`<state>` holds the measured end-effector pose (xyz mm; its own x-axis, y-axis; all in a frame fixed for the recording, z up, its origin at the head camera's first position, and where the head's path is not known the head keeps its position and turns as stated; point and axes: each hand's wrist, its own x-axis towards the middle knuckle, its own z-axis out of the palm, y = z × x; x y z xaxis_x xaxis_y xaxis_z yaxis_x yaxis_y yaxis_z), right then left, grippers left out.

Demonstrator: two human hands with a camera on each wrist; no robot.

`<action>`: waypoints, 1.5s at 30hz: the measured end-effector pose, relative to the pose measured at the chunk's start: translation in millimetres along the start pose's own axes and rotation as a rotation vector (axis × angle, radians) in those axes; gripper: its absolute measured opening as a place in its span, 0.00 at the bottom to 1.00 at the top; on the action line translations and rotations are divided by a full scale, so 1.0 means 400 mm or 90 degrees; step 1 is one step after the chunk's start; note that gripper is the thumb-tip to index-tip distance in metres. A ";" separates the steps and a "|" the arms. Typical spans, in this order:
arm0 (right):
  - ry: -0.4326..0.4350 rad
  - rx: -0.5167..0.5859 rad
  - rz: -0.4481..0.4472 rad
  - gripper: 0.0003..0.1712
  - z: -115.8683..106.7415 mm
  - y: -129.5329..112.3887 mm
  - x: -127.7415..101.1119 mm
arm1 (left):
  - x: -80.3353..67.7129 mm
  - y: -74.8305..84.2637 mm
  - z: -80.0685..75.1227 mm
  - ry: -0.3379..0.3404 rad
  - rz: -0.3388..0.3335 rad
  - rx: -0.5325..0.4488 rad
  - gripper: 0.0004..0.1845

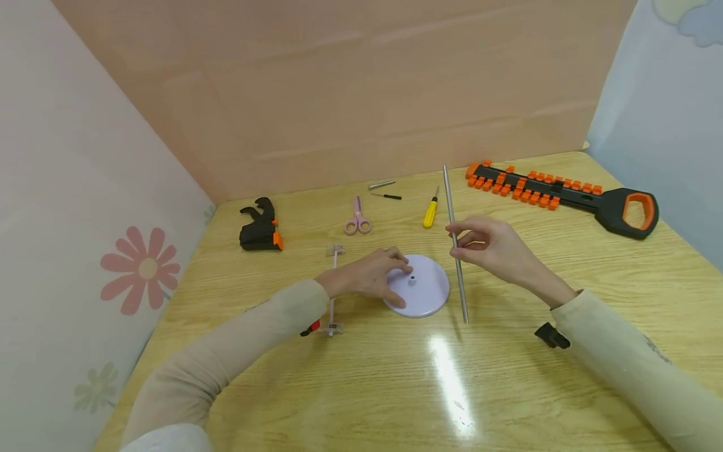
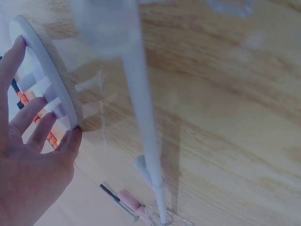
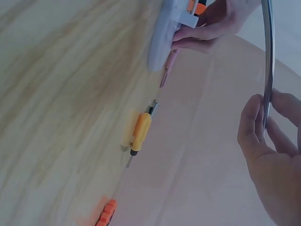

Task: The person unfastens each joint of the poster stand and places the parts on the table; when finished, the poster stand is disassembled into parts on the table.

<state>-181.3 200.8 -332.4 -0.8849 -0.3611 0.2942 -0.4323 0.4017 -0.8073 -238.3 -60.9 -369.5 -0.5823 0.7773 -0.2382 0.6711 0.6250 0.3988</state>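
Note:
A round white disc (image 1: 427, 292) with a short central stub lies on the wooden table. My left hand (image 1: 374, 274) rests on its left side, fingers spread, thumb near the front rim; the left wrist view shows fingertips on the top face and at the rim (image 2: 70, 110). To the right of the disc, my right hand (image 1: 492, 247) pinches a thin metal rod (image 1: 449, 201) between thumb and fingers, holding it near its middle in the head view. In the right wrist view the rod (image 3: 269, 47) rises from the fingertips.
Under my left forearm lies a pale bar (image 1: 335, 258) with clear end clips. Farther back are a black clamp piece (image 1: 258, 229), pink scissors (image 1: 358, 220), a small black screwdriver (image 1: 390, 196), a metal pin (image 1: 381, 185), a yellow screwdriver (image 1: 431, 212) and a black-orange rack (image 1: 565, 191).

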 end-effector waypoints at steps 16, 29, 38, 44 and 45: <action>-0.064 -0.063 0.045 0.22 -0.009 0.044 -0.026 | 0.002 0.001 0.004 0.001 -0.006 0.005 0.39; -0.116 -0.178 0.088 0.21 -0.025 0.071 -0.034 | -0.002 0.005 0.000 0.006 -0.011 -0.003 0.38; -0.151 -0.200 0.101 0.21 -0.015 0.094 -0.030 | -0.003 0.002 0.004 0.007 -0.010 0.004 0.38; -0.177 -0.223 0.106 0.20 -0.009 0.105 -0.023 | -0.007 0.003 0.002 0.007 -0.009 0.006 0.38; -0.178 -0.226 0.109 0.20 -0.008 0.106 -0.022 | -0.008 0.002 0.002 0.008 -0.008 0.005 0.38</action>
<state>-192.3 223.9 -367.5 -0.8890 -0.4576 -0.0159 -0.3600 0.7201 -0.5932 -235.6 -62.7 -368.9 -0.5961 0.7686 -0.2320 0.6674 0.6351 0.3889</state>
